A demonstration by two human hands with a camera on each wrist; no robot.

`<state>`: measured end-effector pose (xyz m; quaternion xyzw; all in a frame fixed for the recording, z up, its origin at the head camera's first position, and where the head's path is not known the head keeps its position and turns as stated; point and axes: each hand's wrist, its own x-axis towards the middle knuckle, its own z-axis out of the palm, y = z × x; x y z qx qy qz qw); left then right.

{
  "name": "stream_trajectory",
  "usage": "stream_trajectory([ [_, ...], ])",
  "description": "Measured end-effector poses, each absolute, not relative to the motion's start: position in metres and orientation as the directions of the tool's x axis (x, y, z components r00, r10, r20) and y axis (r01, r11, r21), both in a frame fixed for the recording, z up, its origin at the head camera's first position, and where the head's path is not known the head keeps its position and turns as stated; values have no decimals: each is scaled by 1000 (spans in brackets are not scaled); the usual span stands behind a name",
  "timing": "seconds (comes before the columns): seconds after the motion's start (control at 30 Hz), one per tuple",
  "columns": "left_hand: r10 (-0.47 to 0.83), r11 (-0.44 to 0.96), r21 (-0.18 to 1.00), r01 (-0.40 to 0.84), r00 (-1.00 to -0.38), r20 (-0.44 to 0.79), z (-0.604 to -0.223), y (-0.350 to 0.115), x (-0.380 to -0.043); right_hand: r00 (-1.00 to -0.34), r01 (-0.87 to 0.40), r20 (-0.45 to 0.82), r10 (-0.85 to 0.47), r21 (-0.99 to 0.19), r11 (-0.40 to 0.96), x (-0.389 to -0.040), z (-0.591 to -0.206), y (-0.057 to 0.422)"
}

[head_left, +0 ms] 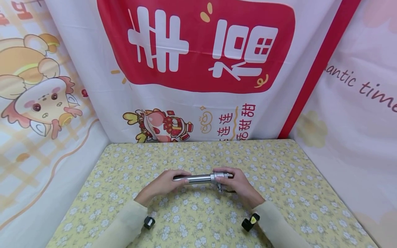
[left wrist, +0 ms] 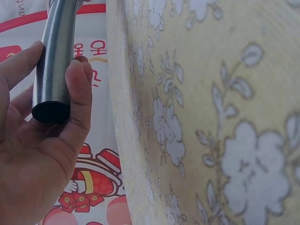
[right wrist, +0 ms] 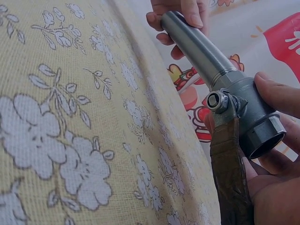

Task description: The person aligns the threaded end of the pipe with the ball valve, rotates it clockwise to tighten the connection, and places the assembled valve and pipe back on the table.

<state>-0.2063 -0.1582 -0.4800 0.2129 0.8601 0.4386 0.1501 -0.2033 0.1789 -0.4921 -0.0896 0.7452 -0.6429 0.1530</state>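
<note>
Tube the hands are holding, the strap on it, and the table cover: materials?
Tube: looks like metal, satin grey, with a soft sheen and machined steps at the collar. Strap: probably brown leather, matte and worn. Table cover: woven fabric, visible weave, printed flowers.

Bright even light in head view, wide-angle bending at edges, wrist views dimmer, bluish, close-up blur

The right hand grips the wide collared end of a grey metal cylindrical tube. A brown strap hangs from a bolt on its collar. The left hand holds the narrow far end above the yellow floral tablecloth.
</note>
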Motion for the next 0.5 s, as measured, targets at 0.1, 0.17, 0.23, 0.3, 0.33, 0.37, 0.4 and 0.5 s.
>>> stream_trajectory([
  [0.1,498,521,821,234,-864,-69,-481,-158,-206,-937,59,-109,-331,-986,157,-203,-492,179],
  [0.17,500,516,824,234,-864,-68,-481,-158,-206,-937,60,-109,-332,-986,153,-203,-492,179],
  [0.23,502,510,827,235,-862,-65,-481,-158,-206,-937,64,-111,-330,-987,151,-203,-493,179],
  [0.3,504,509,828,237,-861,-63,-481,-158,-205,-937,68,-114,-329,-987,147,-203,-493,179],
  [0.33,505,506,829,237,-861,-62,-481,-157,-205,-937,69,-115,-330,-987,148,-204,-493,179],
  [0.37,505,505,830,238,-861,-61,-481,-157,-205,-937,70,-116,-330,-987,147,-204,-493,179],
  [0.4,504,506,828,241,-862,-58,-481,-157,-205,-936,70,-116,-331,-987,147,-204,-493,179],
  [0.5,504,515,816,264,-863,-39,-480,-157,-204,-935,73,-118,-334,-987,146,-203,-493,180],
])
